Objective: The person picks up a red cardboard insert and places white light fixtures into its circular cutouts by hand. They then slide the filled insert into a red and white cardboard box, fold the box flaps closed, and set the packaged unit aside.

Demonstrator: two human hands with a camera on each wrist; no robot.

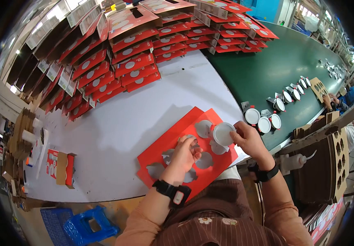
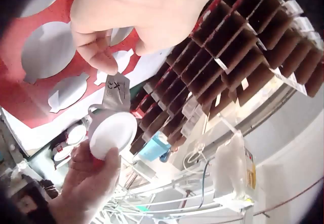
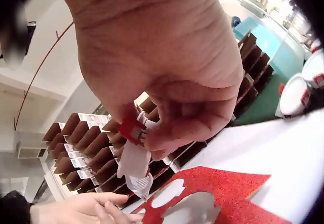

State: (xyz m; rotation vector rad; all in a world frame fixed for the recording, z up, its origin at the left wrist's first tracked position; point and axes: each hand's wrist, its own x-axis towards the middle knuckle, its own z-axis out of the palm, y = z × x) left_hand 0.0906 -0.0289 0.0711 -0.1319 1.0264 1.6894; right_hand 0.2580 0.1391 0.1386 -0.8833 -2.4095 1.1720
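In the head view, my right hand [image 1: 248, 139] pinches the rim of a round white downlight [image 1: 223, 134] above a red card insert [image 1: 177, 153] with round cut-outs. Red clips [image 3: 132, 129] show beside the right fingers in the right wrist view. A silver driver box [image 2: 117, 91] hangs at the downlight's far side in the left wrist view. My left hand [image 1: 185, 153] hovers over the middle of the insert, fingers loosely bent and holding nothing. Its fingertips come close to the driver box. The insert lies at the table's front edge, near my lap.
Stacked red boxes [image 1: 134, 61] fill the back of the white table [image 1: 115, 135]. On the green belt [image 1: 263, 65] at right stand several more downlights [image 1: 264, 124]. A small red carton [image 1: 62, 168] sits at left, a blue stool [image 1: 91, 225] below. Another person's hand [image 1: 327, 100] shows far right.
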